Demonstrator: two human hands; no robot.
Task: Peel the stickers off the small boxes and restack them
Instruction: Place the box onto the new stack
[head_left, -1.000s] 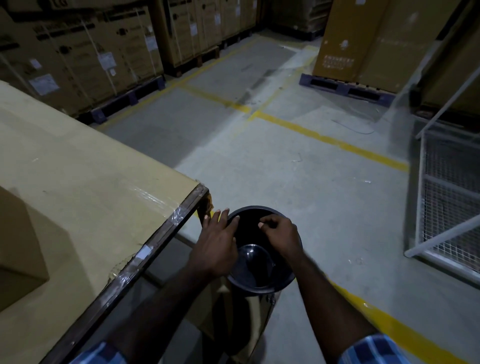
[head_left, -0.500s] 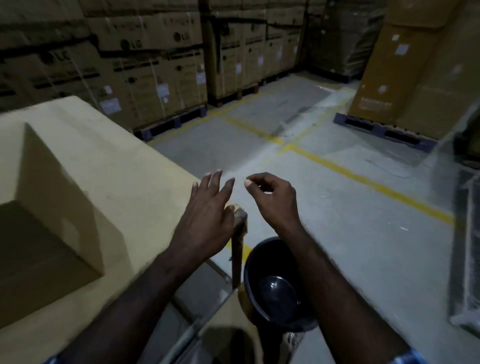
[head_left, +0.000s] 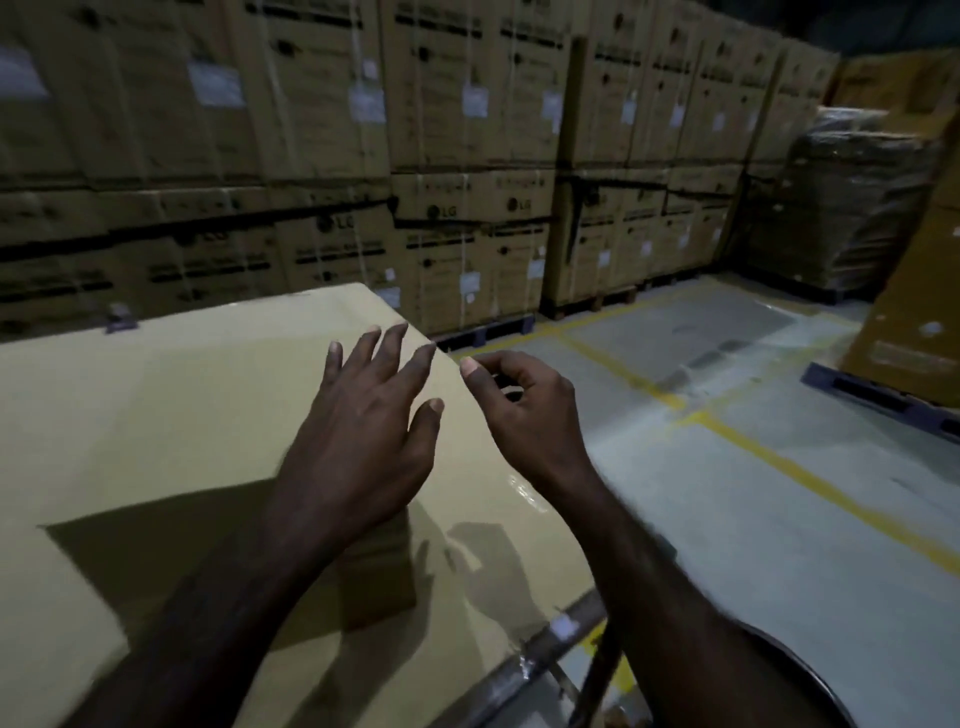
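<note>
My left hand (head_left: 363, 426) hovers with its fingers spread and straight over the top of a large tan carton (head_left: 156, 405), holding nothing. My right hand (head_left: 519, 415) hangs just to its right, above the carton's right edge, fingers curled in and the forefinger half bent; I see nothing in it. A small cardboard box (head_left: 375, 577) sits on the carton below my left wrist. Most of it lies in shadow and my left forearm hides part of it. No sticker shows on it from here.
A round black bin (head_left: 810, 670) stands at the lower right, beside the carton's taped corner edge (head_left: 561, 634). Stacked cartons on pallets (head_left: 467, 208) wall the back. Grey floor with yellow lines (head_left: 779, 457) and a blue pallet (head_left: 883, 395) lie to the right.
Both hands lifted away from the black bin and moved up and left over the large carton. My view swung left and upward; the bin slid to the lower right corner.
</note>
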